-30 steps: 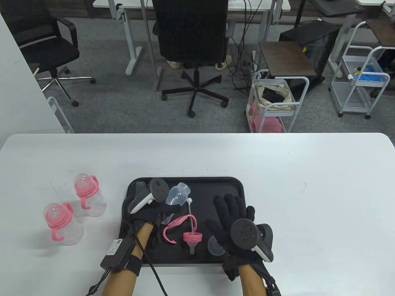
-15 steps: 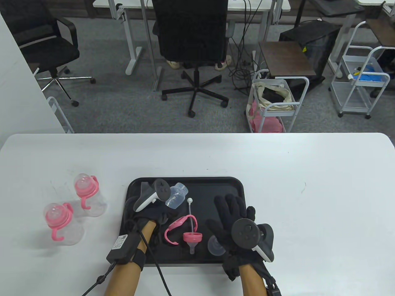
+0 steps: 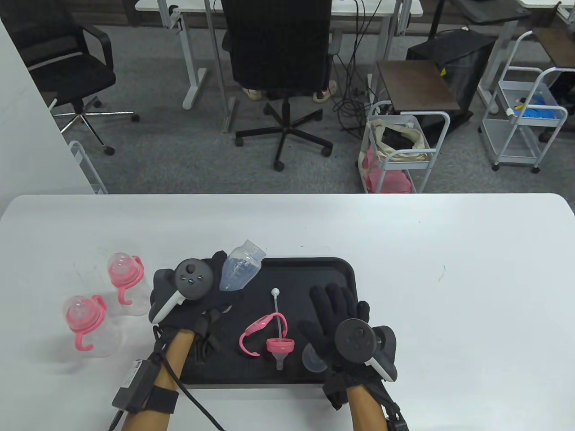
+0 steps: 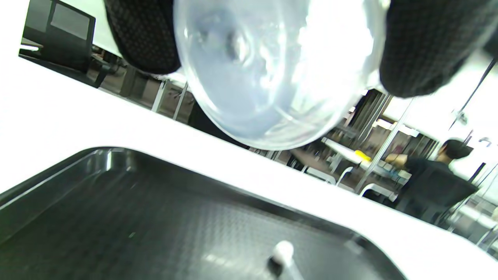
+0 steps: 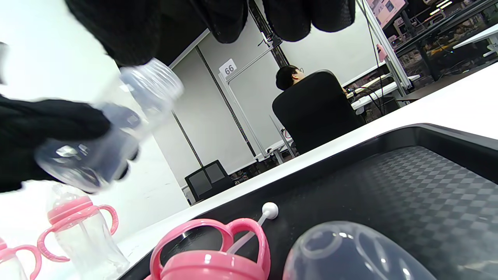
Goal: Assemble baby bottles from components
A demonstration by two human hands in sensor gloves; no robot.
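Note:
My left hand (image 3: 211, 287) grips a clear empty bottle body (image 3: 240, 269) and holds it above the back left corner of the black tray (image 3: 314, 269); it also shows in the left wrist view (image 4: 268, 70) and the right wrist view (image 5: 105, 132). On the tray lie a pink handle ring (image 3: 256, 330), a pink collar with nipple and straw (image 3: 280, 343) and a clear dome cap (image 3: 312, 359). My right hand (image 3: 334, 321) rests flat and spread on the tray's right part, holding nothing, next to the cap (image 5: 350, 252).
Two assembled bottles with pink handles (image 3: 123, 280) (image 3: 87, 325) stand on the white table (image 3: 449, 292) left of the tray. They also show in the right wrist view (image 5: 81, 229). Office chairs and carts stand beyond the table's far edge.
My left hand has lifted the clear bottle body off the tray and moved left and back toward the tray's back left corner. My right hand has stayed in place.

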